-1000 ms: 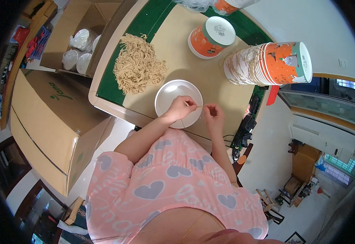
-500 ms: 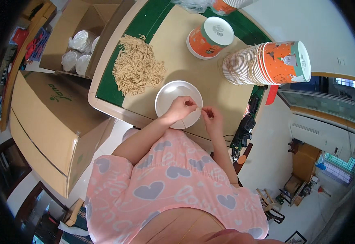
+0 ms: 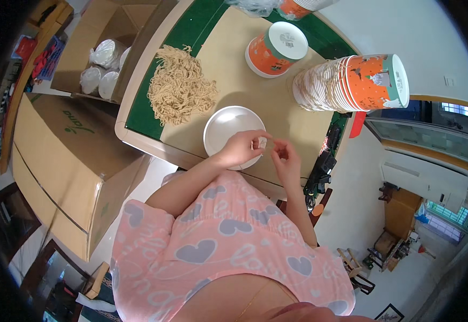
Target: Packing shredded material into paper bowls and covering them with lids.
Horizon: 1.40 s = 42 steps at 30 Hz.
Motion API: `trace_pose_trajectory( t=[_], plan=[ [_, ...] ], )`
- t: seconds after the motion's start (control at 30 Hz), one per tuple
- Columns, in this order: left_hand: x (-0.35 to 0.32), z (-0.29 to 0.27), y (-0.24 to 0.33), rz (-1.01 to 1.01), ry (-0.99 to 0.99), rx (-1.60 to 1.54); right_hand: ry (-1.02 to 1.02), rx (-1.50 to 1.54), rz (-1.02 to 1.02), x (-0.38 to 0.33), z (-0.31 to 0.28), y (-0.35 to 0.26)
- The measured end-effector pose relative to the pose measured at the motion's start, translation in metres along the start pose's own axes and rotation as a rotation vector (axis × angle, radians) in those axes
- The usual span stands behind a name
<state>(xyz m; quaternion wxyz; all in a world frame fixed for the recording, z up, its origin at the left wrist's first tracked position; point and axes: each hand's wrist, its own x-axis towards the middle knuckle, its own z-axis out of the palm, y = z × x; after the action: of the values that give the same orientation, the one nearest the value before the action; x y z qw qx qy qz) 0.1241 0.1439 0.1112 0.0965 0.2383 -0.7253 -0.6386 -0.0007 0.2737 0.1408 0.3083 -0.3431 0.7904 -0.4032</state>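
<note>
Over the near right rim of a round white bowl-like container, both my hands work close together at fingertip height. My left hand pinches with thumb and forefinger curled. Just to its right, my right hand is bent in a pinch too, its fingertips almost meeting the left ones. What they hold looks like a thin tan string, hardly visible now between the fingers. A loose heap of tan string lies on the table, left of the white container.
An orange paper tub stands upside down beyond the container. Right of it lies a long stack of orange tubs with string around it. Black cables and an adapter lie along the right edge. Cardboard boxes stand left of the table.
Both hands have shifted slightly right, and the fingertips have drawn a little apart. The strand that hung from my left hand across the white container no longer shows.
</note>
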Motion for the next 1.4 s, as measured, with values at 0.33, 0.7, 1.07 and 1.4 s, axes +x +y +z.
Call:
trace_pose_trajectory(
  t=[0.33, 0.7, 1.07, 1.4],
  plan=[
    [0.004, 0.01, -0.008, -0.008, 0.086, -0.005, 0.204, -0.25, -0.126, 0.002, -0.025, -0.015],
    [0.003, 0.01, 0.001, 0.009, 0.077, 0.084, -0.125, -0.294, -0.321, 0.01, -0.02, -0.021],
    [0.001, 0.011, 0.003, 0.05, 0.079, 0.09, -0.218, -0.386, -0.267, 0.015, -0.022, -0.003],
    [0.002, 0.008, -0.002, -0.079, 0.136, -0.042, -0.117, -0.103, -0.223, 0.009, -0.017, 0.001]
  ],
)
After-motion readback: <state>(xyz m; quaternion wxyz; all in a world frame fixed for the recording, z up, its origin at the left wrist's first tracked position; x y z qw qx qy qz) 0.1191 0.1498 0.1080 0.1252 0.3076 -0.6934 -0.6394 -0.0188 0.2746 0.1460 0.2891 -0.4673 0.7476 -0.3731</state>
